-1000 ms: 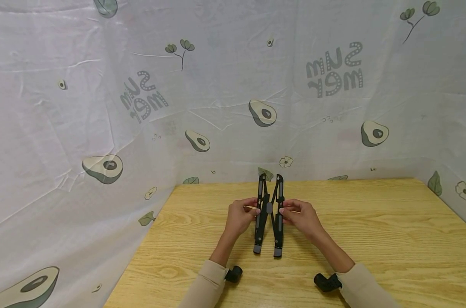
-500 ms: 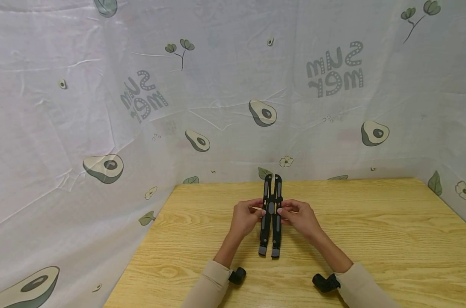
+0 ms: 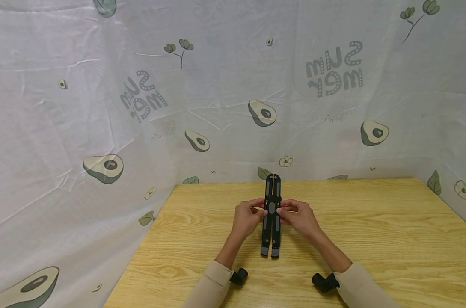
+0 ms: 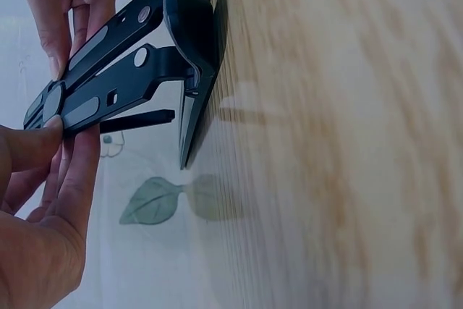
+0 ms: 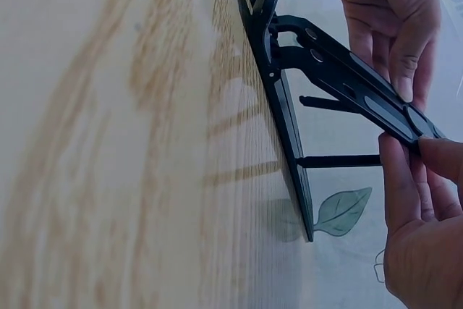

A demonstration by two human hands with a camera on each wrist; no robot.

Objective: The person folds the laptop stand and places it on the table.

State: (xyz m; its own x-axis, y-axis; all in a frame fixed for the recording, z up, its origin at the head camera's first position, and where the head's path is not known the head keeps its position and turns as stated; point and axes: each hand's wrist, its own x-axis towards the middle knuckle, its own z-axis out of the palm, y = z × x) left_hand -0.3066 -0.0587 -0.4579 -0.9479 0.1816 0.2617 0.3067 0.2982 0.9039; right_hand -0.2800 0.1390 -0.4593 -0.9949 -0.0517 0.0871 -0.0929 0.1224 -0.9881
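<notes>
A black folding laptop stand (image 3: 271, 208) with grey pads stands on the wooden table, its two long arms lying almost side by side. My left hand (image 3: 247, 219) pinches the left arm near its middle, thumb on top and fingers beneath. On the opposite side, my right hand (image 3: 300, 217) pinches the right arm the same way. In the left wrist view, the upper arms of the stand (image 4: 108, 103) slope above its base, with a thin strut between them. The right wrist view shows the base bars of the stand (image 5: 289, 135) resting on the tabletop, with two struts rising from them.
The wood-grain table (image 3: 363, 222) extends to both sides of the stand. Behind it and along the left hangs a pale curtain (image 3: 225, 85) printed with avocados and leaves. A black wrist camera (image 3: 239, 276) sits at the left cuff, and another black camera (image 3: 324, 282) at the right.
The stand's two arms have come together from a spread X shape to nearly parallel. My left hand has moved right with its arm; the right hand has shifted only slightly left.
</notes>
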